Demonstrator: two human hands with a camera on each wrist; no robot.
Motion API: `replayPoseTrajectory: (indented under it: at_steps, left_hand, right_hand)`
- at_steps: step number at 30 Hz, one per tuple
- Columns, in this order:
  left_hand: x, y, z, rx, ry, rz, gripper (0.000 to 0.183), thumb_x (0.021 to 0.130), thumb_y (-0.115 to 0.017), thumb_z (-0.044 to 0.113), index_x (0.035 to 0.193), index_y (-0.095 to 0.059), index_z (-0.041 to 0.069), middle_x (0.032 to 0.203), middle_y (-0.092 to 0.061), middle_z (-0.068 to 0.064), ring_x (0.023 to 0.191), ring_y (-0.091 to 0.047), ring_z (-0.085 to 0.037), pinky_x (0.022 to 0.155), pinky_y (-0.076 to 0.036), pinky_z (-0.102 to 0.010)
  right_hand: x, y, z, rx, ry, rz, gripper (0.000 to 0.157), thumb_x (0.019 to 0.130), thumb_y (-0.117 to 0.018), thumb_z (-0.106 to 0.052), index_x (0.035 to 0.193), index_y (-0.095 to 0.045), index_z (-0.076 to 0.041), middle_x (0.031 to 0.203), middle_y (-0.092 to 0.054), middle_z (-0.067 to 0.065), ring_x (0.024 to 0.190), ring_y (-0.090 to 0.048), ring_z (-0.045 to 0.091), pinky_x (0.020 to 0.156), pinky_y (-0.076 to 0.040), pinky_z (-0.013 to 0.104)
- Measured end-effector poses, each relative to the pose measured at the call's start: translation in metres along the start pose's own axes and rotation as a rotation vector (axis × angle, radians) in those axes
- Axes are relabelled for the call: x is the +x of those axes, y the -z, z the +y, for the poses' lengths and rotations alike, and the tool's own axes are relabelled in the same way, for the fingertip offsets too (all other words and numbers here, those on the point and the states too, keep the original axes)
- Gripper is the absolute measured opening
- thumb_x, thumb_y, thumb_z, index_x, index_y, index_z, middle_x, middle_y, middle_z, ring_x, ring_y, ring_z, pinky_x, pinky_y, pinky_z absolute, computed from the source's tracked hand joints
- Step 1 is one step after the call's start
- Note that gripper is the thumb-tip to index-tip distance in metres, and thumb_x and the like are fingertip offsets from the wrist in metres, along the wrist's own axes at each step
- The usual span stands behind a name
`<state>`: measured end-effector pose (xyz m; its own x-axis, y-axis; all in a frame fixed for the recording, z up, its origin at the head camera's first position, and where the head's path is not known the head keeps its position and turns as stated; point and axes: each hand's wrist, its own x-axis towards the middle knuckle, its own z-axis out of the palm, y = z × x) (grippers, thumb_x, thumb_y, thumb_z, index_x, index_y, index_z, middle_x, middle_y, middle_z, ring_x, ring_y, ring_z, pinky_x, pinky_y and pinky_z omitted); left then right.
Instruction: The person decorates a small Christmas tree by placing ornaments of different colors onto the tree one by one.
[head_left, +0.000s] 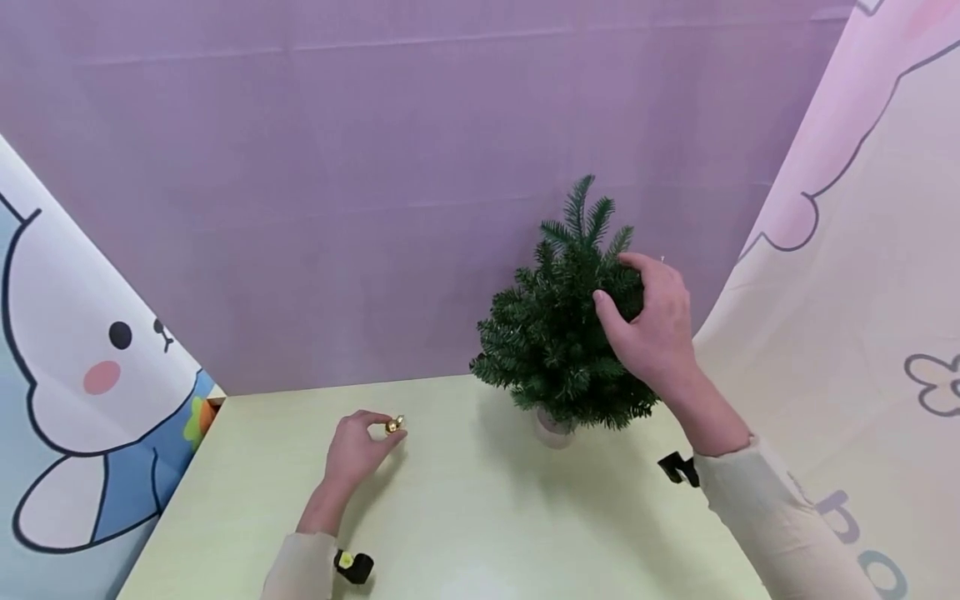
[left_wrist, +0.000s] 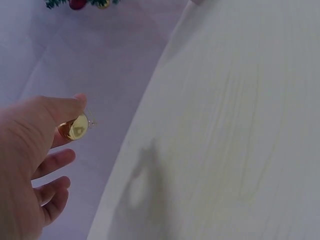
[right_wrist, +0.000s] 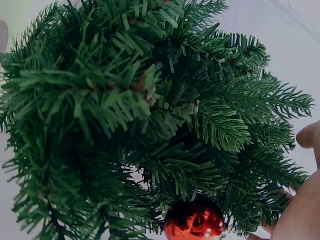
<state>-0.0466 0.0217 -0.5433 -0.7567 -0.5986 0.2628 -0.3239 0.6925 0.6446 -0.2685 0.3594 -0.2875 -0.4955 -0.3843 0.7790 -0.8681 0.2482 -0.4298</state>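
Note:
My left hand (head_left: 356, 450) pinches a small shiny gold bauble (head_left: 394, 425) between thumb and forefinger, above the table's left part. In the left wrist view, a thin hanging loop sticks out from the bauble (left_wrist: 77, 128), and the other fingers are loosely bent. A small green artificial Christmas tree (head_left: 562, 333) stands upright to the right on a pale base (head_left: 555, 429). Beside its upper right branches is my right hand (head_left: 656, 321), thumb and fingers spread in a wide curve; whether they touch is unclear. A red bauble (right_wrist: 194, 220) hangs among the branches in the right wrist view.
The pale table (head_left: 450, 500) ends at a purple cloth backdrop (head_left: 337, 208). Cartoon-printed cloths hang at the left (head_left: 90, 400) and right (head_left: 847, 333). At the left wrist view's top edge, a red bauble (left_wrist: 77, 4) and a gold one show on the tree.

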Motion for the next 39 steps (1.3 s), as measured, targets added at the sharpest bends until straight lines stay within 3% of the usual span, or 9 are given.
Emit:
replayPoseTrajectory:
  at_steps: [17,22,26,34,39]
  left_hand:
    - [-0.005,0.011,0.041,-0.164,-0.092,0.029,0.041,0.079,-0.080,0.042,0.106,-0.074,0.011,0.109,-0.068,-0.004,0.109,-0.060,-0.027,0.093,-0.046,-0.047]
    - [0.000,0.020,0.057,-0.193,-0.127,0.044,0.039,0.080,-0.080,0.041,0.106,-0.074,0.012,0.106,-0.067,0.000,0.106,-0.060,-0.022,0.084,-0.050,-0.044]
    - [0.003,0.028,0.074,-0.207,-0.152,0.041,0.037,0.080,-0.079,0.042,0.106,-0.074,0.016,0.107,-0.067,0.002,0.106,-0.059,-0.020,0.076,-0.051,-0.042]
    - [0.013,0.043,0.113,-0.271,-0.246,0.060,0.032,0.081,-0.078,0.044,0.103,-0.074,0.021,0.105,-0.066,0.007,0.103,-0.058,-0.017,0.078,-0.048,-0.041]
    - [0.012,0.051,0.131,-0.281,-0.294,0.062,0.032,0.082,-0.078,0.041,0.105,-0.074,0.020,0.105,-0.065,0.007,0.104,-0.055,-0.016,0.078,-0.047,-0.041]
  right_hand:
    - [0.001,-0.001,0.009,0.024,0.022,0.076,0.038,0.089,-0.068,-0.018,0.121,-0.062,0.001,0.118,-0.062,0.016,0.118,-0.050,0.037,0.107,-0.031,0.047]
    - [0.002,-0.001,0.008,0.028,0.027,0.059,0.038,0.089,-0.068,-0.018,0.121,-0.061,0.001,0.118,-0.062,0.017,0.120,-0.049,0.037,0.110,-0.028,0.042]
    - [0.001,0.001,0.007,0.023,0.006,0.049,0.039,0.089,-0.068,-0.019,0.122,-0.061,0.001,0.119,-0.061,0.016,0.121,-0.048,0.037,0.108,-0.029,0.045]
    - [0.000,0.003,0.006,-0.018,0.004,0.039,0.043,0.089,-0.068,-0.022,0.124,-0.059,0.000,0.121,-0.060,0.018,0.120,-0.047,0.039,0.101,-0.032,0.055]
    - [0.000,-0.001,0.003,-0.058,0.078,0.080,0.044,0.087,-0.069,-0.021,0.123,-0.059,0.002,0.120,-0.060,0.019,0.117,-0.048,0.039,0.100,-0.032,0.055]
